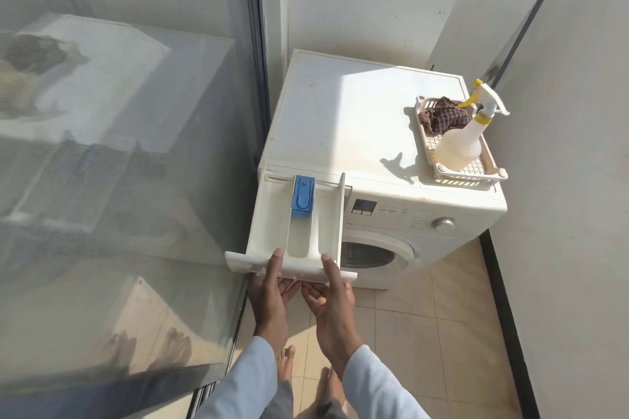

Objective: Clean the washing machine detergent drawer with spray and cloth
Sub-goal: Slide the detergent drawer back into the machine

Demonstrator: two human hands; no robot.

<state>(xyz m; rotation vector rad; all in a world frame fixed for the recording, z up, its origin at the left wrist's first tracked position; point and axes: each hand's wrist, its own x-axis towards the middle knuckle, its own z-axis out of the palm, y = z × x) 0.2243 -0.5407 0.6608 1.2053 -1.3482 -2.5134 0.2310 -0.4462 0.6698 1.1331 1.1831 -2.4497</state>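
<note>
A person in pale blue sleeves stands at a white front-loading washer [374, 133] and holds its detergent drawer [269, 248], which is pulled far out from the top left of the machine.

Both hands grip the drawer's front panel. The left hand [270, 296] has its thumb laid over the top edge of the panel and its fingers curled underneath. The right hand [332, 303] mirrors it just beside, thumb on top and fingers under the panel. Each grip is partly closed, pinching the panel between thumb and fingers; the fingertips of the two hands nearly meet beneath the drawer.

The drawer is white and has three long compartments side by side. A blue insert [302, 196] sits at the back of the middle one. The compartments look empty of liquid, though faint yellowish staining shows on the plastic.

On top of the washer, at the far right corner, rests one cream slotted tray [457, 175]. It holds two things: one spray bottle [459, 146], translucent with pale contents, a white trigger and yellow nozzle, standing at the near end; and one crumpled brown checked cloth [442, 117] at the far end, behind the bottle.

A glass door [119, 146] stands to the left of the machine. The floor [425, 323] is beige tile, and the person's bare feet show below the hands.
</note>
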